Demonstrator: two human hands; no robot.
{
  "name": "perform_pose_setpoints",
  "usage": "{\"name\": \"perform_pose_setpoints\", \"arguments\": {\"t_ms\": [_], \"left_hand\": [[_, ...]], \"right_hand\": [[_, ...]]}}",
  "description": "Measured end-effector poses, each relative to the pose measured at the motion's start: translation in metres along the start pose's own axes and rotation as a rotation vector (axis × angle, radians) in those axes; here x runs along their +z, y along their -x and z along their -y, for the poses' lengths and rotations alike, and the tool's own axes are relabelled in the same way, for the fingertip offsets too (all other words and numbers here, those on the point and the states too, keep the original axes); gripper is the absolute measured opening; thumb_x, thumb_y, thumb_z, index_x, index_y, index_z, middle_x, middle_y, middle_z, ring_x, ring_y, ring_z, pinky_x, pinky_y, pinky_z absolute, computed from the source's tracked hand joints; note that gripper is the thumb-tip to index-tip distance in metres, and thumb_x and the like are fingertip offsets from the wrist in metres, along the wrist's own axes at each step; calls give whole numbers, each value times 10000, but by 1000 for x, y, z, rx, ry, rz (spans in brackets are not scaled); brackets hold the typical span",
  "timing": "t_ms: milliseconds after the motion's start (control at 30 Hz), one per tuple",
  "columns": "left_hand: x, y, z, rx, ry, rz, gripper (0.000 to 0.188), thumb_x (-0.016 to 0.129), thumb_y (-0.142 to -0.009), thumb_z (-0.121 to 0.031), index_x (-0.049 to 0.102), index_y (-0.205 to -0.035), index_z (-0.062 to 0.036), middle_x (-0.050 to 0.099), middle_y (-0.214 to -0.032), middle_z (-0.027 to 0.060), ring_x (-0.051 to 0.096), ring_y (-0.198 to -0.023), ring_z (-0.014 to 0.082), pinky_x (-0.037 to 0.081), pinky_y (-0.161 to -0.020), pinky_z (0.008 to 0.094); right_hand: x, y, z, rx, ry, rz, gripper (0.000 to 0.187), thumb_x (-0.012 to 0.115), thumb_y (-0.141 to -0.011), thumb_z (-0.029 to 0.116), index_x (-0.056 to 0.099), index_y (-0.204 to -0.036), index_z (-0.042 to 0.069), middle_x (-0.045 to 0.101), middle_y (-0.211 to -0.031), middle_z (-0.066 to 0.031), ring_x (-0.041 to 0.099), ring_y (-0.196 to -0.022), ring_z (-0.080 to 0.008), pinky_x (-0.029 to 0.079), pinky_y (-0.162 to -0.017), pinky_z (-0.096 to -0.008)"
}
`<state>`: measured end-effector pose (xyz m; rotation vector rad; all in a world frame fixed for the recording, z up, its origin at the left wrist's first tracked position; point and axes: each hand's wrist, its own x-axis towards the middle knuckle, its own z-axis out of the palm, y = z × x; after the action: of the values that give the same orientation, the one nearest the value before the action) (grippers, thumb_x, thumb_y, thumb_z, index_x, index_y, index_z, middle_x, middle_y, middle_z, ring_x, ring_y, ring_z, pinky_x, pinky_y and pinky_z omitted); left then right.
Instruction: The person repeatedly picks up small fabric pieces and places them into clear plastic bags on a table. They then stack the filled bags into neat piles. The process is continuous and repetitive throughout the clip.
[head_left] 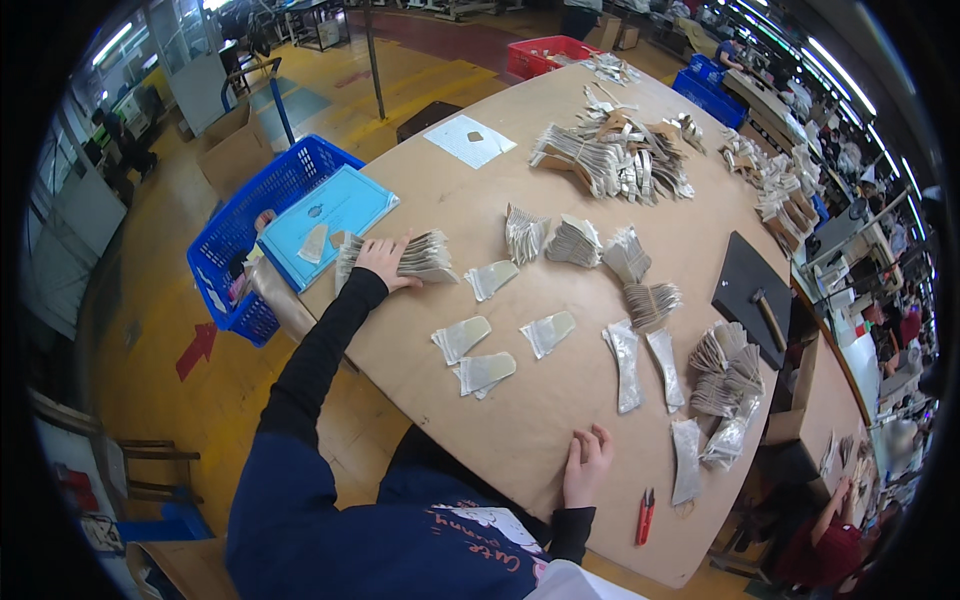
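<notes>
My left hand [385,262] lies over a long row of stacked pale cut pieces [428,256] at the table's left edge, thumb on the near side and fingers on the far side. My right hand [587,467] rests on the table near its front edge, fingers loosely bent and apart, nothing in them. Between the hands lie small, flat, translucent-looking pieces, among them one piece [547,334] and an overlapping pair [485,373]. Beyond them stand fanned bundles [573,241] of similar pieces. Right of these are longer, waisted strips [622,366].
Red thread snips [645,517] lie right of my right hand. A hammer [770,320] rests on a black board [750,290]. Larger piles [615,155] cover the far table. A blue folder [328,225] sits over a blue basket [235,300] at the left. Other people work farther off.
</notes>
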<state>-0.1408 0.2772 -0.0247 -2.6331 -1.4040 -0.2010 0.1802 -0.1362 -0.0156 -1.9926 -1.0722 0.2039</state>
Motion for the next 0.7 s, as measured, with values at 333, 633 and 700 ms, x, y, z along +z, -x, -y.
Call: {"name": "perform_pose_setpoints", "arguments": {"t_ms": [333,633,700], "left_hand": [[-14,-16,9,-108,82,75,1041,529,-780,-815,348,-1523,-108,520,-1419,129,456,-1345,265,161,-1145,636],[25,15,-26,-139,-176,-251,768,534,-941,-505,220,-1585,-230,307,-1604,33,341,-1448,194,65,-1124,743],[33,14,-22,-124,-159,-178,779,518,-938,-531,213,-1589,-232,266,-1628,1,314,-1465,187,86,-1128,733]], "right_hand": [[2,2,-8,12,-25,4,135,667,-892,77,705,-1017,44,579,-1245,-151,575,-1132,-332,462,-969,-406],[-1,0,-2,-21,22,-2,127,673,-879,80,709,-999,55,597,-1224,-145,587,-1086,-327,474,-938,-404],[-1,-1,-1,2,13,-18,124,674,-876,78,709,-994,59,603,-1215,-140,593,-1073,-323,477,-933,-402]]}}
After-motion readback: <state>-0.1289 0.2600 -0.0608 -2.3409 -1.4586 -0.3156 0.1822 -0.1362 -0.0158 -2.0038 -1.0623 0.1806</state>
